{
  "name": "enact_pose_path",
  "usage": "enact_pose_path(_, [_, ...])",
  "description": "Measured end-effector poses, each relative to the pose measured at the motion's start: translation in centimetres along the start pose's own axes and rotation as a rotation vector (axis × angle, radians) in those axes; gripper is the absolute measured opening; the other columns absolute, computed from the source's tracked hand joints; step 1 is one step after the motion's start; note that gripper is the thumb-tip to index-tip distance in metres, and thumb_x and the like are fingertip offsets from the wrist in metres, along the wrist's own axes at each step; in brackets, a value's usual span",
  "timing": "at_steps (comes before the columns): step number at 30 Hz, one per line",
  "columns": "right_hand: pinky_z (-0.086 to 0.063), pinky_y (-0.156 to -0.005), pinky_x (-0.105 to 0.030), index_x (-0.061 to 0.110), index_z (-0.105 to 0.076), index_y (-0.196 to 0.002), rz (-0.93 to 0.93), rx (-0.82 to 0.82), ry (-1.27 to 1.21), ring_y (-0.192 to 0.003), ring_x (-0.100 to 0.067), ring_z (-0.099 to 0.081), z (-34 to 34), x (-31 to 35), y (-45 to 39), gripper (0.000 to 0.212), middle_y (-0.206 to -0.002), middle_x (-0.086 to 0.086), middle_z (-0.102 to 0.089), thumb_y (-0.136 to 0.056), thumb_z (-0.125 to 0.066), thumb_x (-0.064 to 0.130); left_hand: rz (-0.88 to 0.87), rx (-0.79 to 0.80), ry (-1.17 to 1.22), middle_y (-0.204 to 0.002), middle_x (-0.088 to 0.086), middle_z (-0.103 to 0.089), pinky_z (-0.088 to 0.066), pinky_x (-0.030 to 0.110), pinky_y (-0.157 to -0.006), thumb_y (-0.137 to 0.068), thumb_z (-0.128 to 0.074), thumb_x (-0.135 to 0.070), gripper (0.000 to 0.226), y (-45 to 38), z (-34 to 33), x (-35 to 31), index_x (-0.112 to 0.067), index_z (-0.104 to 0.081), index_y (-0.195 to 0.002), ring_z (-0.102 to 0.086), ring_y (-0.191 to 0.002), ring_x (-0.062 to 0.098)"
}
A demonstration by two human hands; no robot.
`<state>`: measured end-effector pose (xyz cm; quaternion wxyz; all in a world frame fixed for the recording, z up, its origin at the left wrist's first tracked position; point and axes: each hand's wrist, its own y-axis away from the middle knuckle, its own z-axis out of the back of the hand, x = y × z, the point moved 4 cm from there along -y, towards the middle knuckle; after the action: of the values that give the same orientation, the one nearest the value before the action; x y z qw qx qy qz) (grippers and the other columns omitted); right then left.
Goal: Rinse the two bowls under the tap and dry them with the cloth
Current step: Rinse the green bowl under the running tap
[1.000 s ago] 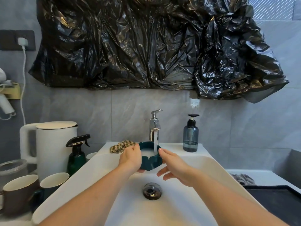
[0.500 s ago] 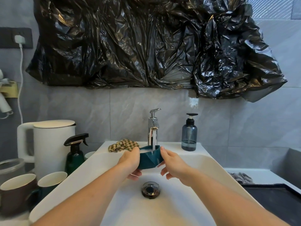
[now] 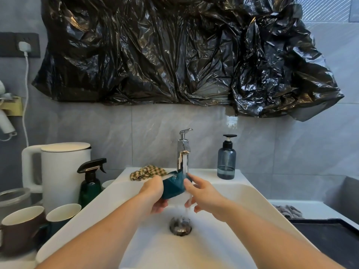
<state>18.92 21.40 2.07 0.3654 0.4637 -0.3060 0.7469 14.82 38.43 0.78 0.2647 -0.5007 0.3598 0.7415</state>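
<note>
Bowl [image 3: 173, 186] in left hand [image 3: 153, 193] grip

No readable text, label, brand, number or sign anywhere. Nothing printed on the soap dispenser [image 3: 226, 161], the spray bottle [image 3: 90, 183], the kettle [image 3: 58, 171] or the mugs [image 3: 23, 228].

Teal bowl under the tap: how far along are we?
Done: nothing looks finished. In hand: the left hand grips the tilted teal bowl under the running tap; the right hand touches its other side. Left: a second bowl, not identifiable here, and drying with the checked cloth, untouched behind the basin.
</note>
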Motion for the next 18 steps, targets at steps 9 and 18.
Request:
enact_pose_path(9, [-0.051, -0.059, -0.021, 0.032, -0.039, -0.157, -0.023, -0.041, 0.036, -0.076, -0.012, -0.069, 0.4, -0.2, -0.1, 0.048, -0.141, -0.004, -0.057, -0.111, -0.03, 0.044, -0.051, -0.001, -0.071, -0.083, 0.015, -0.072, -0.052, 0.029, -0.057, -0.109, -0.028, -0.037, 0.045, 1.0, -0.2, -0.3, -0.009, -0.063, -0.107, -0.065, -0.063, 0.024])
enact_pose_path(18, [-0.052, -0.066, -0.026, 0.029, -0.042, -0.149, -0.164, -0.01, 0.073, -0.082, -0.017, -0.068, 0.2, -0.2, 0.6, 0.06, -0.124, -0.007, -0.06, -0.104, -0.024, 0.065, -0.166, 0.022, -0.25, -0.082, 0.012, -0.078, -0.06, 0.032, -0.062, -0.11, -0.031, -0.053, 0.053, 1.0, -0.8, -0.4, -0.012, -0.065, -0.102, -0.073, -0.07, 0.023])
